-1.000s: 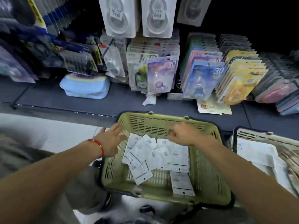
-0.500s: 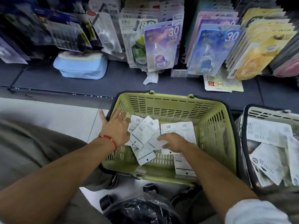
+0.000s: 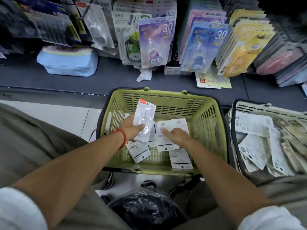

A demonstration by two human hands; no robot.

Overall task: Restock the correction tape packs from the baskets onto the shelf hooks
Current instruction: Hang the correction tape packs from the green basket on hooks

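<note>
The left hand (image 3: 131, 126) grasps a clear pack (image 3: 144, 120) above the green basket (image 3: 206, 123), thumb across its blister, the red-tabbed end pointing to 12 o'clock. A red band (image 3: 122, 138) circles that wrist. The right hand (image 3: 178, 136) lies released inside the basket, fingers straight and pressing on a white pack (image 3: 169, 126) that lies back side up, at 3 o'clock from the held one. More packs (image 3: 139, 151) lie flat on the basket floor at 6 o'clock from the hands, barcodes showing. At 3 o'clock from the green basket stands a white basket (image 3: 259, 108), touching or just beside it, full of loose packs (image 3: 254, 153). At 12 o'clock, rows of carded packs hang above the dark shelf (image 3: 108, 77): a purple pack (image 3: 155, 44), a blue pack (image 3: 204, 48) and a yellow pack (image 3: 240, 55) at the fronts. A pale blue pouch (image 3: 68, 64) sits on the shelf at 10 o'clock. A black bag (image 3: 146, 208) lies at 6 o'clock, between the forearms.
</note>
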